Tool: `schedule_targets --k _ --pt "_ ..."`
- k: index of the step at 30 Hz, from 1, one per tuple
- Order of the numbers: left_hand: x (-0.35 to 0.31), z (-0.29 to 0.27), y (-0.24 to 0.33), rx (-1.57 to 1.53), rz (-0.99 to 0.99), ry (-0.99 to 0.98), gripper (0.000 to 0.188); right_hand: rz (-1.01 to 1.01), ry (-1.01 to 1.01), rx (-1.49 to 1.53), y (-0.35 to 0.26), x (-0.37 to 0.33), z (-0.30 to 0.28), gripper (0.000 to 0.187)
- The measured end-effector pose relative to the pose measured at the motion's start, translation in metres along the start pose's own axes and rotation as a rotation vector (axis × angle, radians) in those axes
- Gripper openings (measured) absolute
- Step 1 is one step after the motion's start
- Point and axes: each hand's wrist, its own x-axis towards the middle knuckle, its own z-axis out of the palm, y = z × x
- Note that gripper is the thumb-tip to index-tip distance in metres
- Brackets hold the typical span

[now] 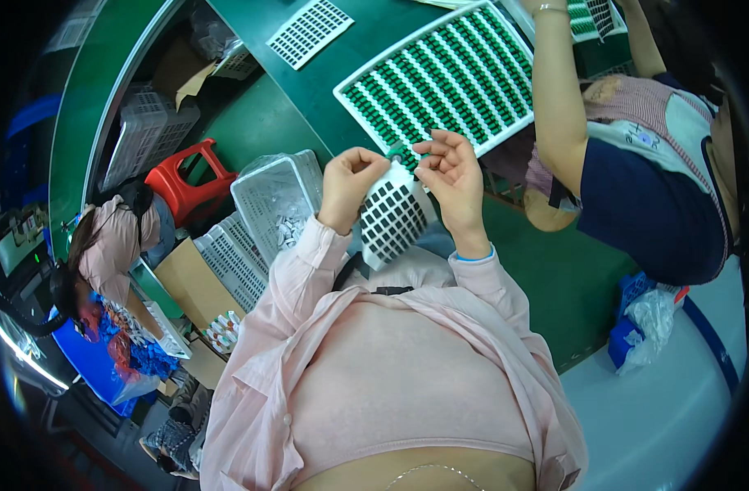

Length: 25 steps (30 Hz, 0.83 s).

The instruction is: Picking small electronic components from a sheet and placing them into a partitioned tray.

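Both hands hovered over the green tabletop [325, 90]; the left hand [350, 184] and right hand [448, 176] pinched a small green part [401, 152] between closed fingers above a small white grid tray [391, 217], near the edge. Beyond, a large white tray [444, 78] held rows of green parts; a grey mesh basket [276, 200] held pale pieces.

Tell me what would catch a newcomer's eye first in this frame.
Probably the large white tray packed with rows of green parts, lying on the green table at top centre. Just below it, the left hand and right hand pinch a small green part between their fingertips, above a smaller white grid tray of dark squares. A red stool stands out at the left.
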Motion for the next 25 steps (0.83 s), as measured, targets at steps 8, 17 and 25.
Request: schedule_targets --k 8,17,25 --pt "-0.031 0.004 0.006 -0.053 0.142 0.099 0.008 0.016 0.152 0.227 -0.022 0.001 0.042 0.04" --pt "-0.037 -0.001 0.02 -0.416 0.143 0.007 0.01 -0.012 0.084 0.127 -0.022 0.0 0.065 0.04" --pt "-0.043 -0.066 0.018 -0.046 0.37 0.022 0.019 0.277 -0.171 0.23 -0.005 0.026 0.093 0.042"
